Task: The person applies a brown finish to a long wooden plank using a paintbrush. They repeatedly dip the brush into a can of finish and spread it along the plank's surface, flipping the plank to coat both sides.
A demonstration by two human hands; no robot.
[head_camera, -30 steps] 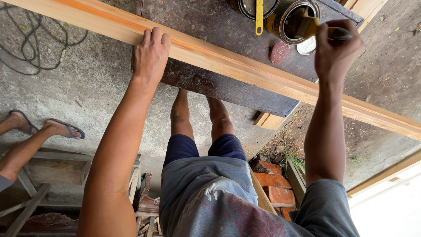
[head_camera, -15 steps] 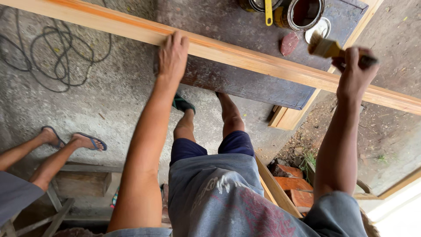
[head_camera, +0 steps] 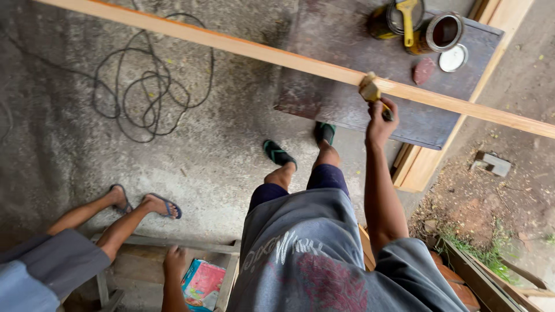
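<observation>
**Brush on the long plank**

Nearest, the left hand (head_camera: 173, 261) hangs low by a wooden frame (head_camera: 191, 245), its fingers hidden, so whether they are spread or curled cannot be told. Higher up, the right hand (head_camera: 380, 118) has its fingers wrapped tight around a paintbrush (head_camera: 370, 91), bristles touching the long wooden plank (head_camera: 243, 49). Beyond, open tins (head_camera: 444, 32) stand on a dark board (head_camera: 341, 75).

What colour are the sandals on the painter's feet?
Black sandals with green straps, seen in the head view.
</observation>
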